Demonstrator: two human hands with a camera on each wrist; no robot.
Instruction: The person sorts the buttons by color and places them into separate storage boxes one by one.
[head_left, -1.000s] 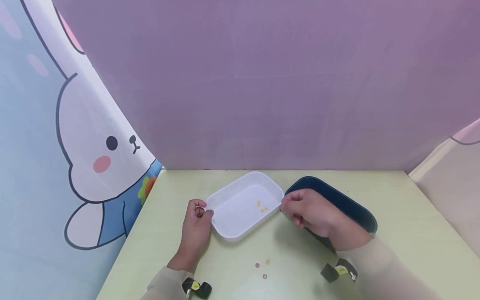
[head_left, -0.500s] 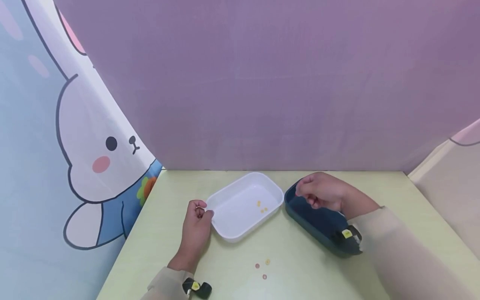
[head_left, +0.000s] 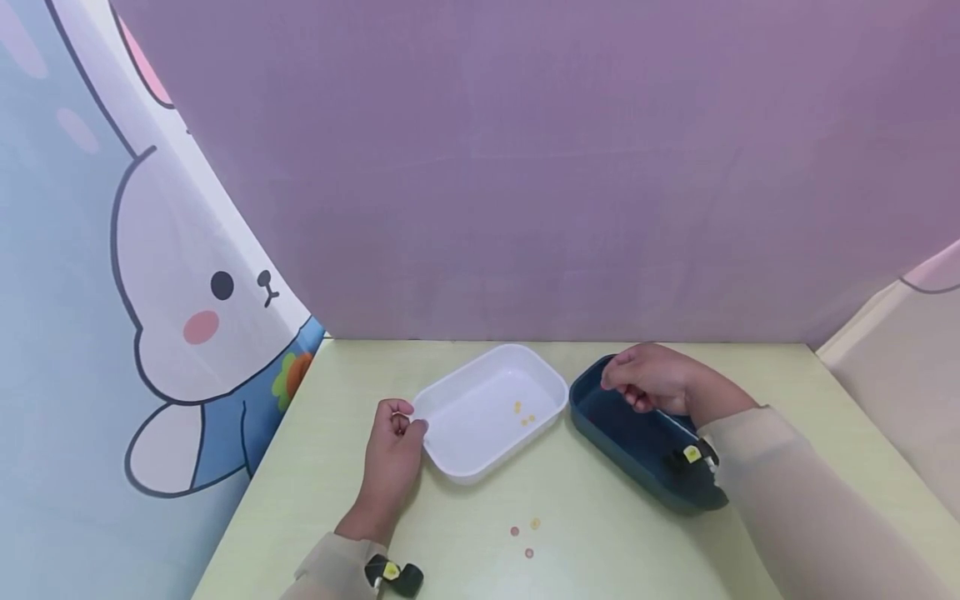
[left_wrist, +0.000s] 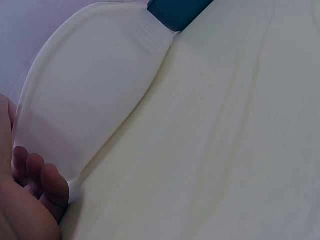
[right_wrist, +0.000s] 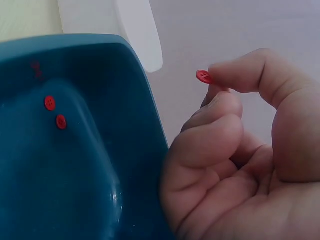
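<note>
My left hand (head_left: pixel 393 454) grips the near-left corner of a white tray (head_left: pixel 468 477), thumb at the rim; in the left wrist view its curled fingers (left_wrist: pixel 52 182) lie against the tray's outer wall. Small yellow buttons (head_left: pixel 517 407) lie inside that tray. Above the far end of a dark blue tray (head_left: pixel 630 475), my right hand (head_left: pixel 652 379) pinches a red button (right_wrist: pixel 203 76) between thumb and forefinger, its other fingers curled. Two red buttons (right_wrist: pixel 50 103) rest on the blue tray's floor in the right wrist view.
On the table (head_left: pixel 300 517) in front of the trays lie two reddish buttons (head_left: pixel 529 553) and a yellow button (head_left: pixel 536 523). A purple cloth wall (head_left: pixel 525 208) rises behind the table, and a rabbit-print cloth (head_left: pixel 187 358) hangs on the left.
My right hand has moved from the gap between the trays, back and right, to above the blue tray, then shifted only slightly. The left hand and white tray have stayed put.
</note>
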